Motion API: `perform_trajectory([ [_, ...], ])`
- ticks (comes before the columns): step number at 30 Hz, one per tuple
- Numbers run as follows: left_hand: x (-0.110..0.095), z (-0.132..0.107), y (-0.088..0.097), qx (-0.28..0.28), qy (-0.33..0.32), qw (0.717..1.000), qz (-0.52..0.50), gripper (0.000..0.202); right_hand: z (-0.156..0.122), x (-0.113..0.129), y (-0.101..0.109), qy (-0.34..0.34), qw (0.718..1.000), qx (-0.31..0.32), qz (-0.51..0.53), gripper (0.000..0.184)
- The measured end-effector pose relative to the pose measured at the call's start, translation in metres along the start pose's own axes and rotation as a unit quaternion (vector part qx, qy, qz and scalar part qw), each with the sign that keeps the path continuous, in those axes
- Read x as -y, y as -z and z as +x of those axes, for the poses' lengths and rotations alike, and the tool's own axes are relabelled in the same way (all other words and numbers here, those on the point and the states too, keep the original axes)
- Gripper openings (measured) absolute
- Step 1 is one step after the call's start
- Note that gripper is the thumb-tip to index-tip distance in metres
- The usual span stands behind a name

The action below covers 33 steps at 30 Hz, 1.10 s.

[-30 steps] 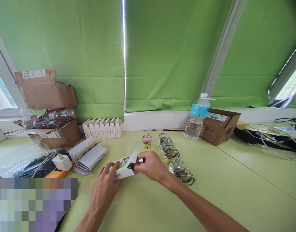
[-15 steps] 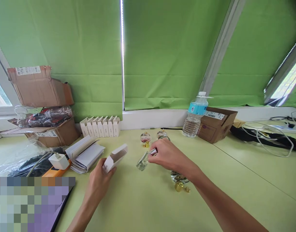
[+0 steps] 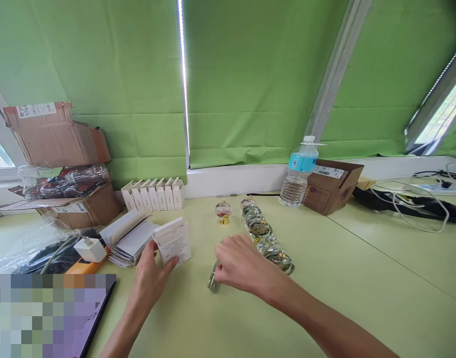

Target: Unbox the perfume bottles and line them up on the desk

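Observation:
My left hand [image 3: 153, 271] is closed on a small white carton [image 3: 176, 243], its printed side facing me and its top flap up. My right hand [image 3: 237, 261], fingers curled, grips a slim glass perfume bottle [image 3: 213, 281]; the hand covers the bottle's upper part and its lower end tips toward the table. Just beyond that hand runs a line of round glass bottles [image 3: 261, 227] with gold tops. Another round bottle [image 3: 223, 209] stands apart, a gold cap [image 3: 224, 220] in front of it.
Several upright white cartons [image 3: 153, 195] line the wall. Flat folded cartons [image 3: 129, 238] lie left of my left hand, near a white charger [image 3: 91, 248]. Stacked cardboard boxes [image 3: 60, 136] are at far left. A water bottle [image 3: 297, 176] and brown box [image 3: 330, 186] stand back right.
The carton in my left hand has turned upright, printed side toward me. My right hand has come nearer with the perfume bottle, which points more downward, uncovering the line of round bottles.

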<state>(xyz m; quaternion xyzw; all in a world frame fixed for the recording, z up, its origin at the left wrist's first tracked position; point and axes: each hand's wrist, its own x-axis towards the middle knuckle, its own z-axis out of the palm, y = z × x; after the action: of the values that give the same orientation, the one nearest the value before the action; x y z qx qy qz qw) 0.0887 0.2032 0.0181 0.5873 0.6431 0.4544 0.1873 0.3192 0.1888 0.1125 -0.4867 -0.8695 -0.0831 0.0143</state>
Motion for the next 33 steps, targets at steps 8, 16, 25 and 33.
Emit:
perform_trajectory([
  [8,-0.028,-0.013,0.004,-0.141,-0.098,0.983,0.071,0.077,0.003,0.011,0.000,0.000,0.999,-0.014,0.035,0.007],
  [16,-0.043,-0.040,0.006,-0.211,-0.341,0.912,0.086,0.031,0.001,0.004,0.000,0.026,0.997,0.002,0.076,0.010],
  [25,-0.050,-0.051,-0.022,0.129,-0.224,0.954,0.151,0.045,0.002,-0.007,0.002,0.046,0.981,0.028,0.185,0.017],
  [33,-0.051,-0.057,-0.029,0.177,-0.181,0.960,0.122,0.022,-0.002,-0.018,0.023,0.034,0.965,0.007,0.259,0.018],
])
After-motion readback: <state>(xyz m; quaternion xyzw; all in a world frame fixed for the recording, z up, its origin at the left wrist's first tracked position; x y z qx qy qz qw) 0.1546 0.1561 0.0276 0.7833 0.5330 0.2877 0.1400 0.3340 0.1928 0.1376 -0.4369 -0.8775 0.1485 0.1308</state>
